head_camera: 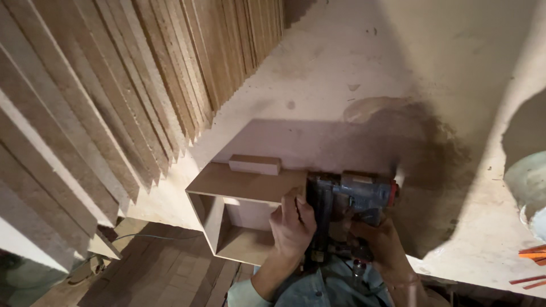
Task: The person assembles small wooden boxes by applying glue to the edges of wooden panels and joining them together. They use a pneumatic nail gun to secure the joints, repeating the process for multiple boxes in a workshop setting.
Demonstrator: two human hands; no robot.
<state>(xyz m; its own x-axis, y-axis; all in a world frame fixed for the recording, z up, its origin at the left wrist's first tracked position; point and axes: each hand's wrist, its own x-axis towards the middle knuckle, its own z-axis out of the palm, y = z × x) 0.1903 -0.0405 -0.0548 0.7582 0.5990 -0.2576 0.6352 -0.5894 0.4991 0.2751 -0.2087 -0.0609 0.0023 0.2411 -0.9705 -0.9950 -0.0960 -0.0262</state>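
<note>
A nail gun (pixel 347 207) presses against the right side of an open wooden box (pixel 242 213). The box sits at the edge of a pale, dusty worktop (pixel 341 74). The right hand (pixel 384 244) wraps its fingers tight round the gun's handle. The left hand (pixel 292 224) lies on the box's right edge, fingers curled over it and touching the gun. A small wood block (pixel 255 164) rests on top of the box. Many thin boards (pixel 114 85) lean in a row to the left.
</note>
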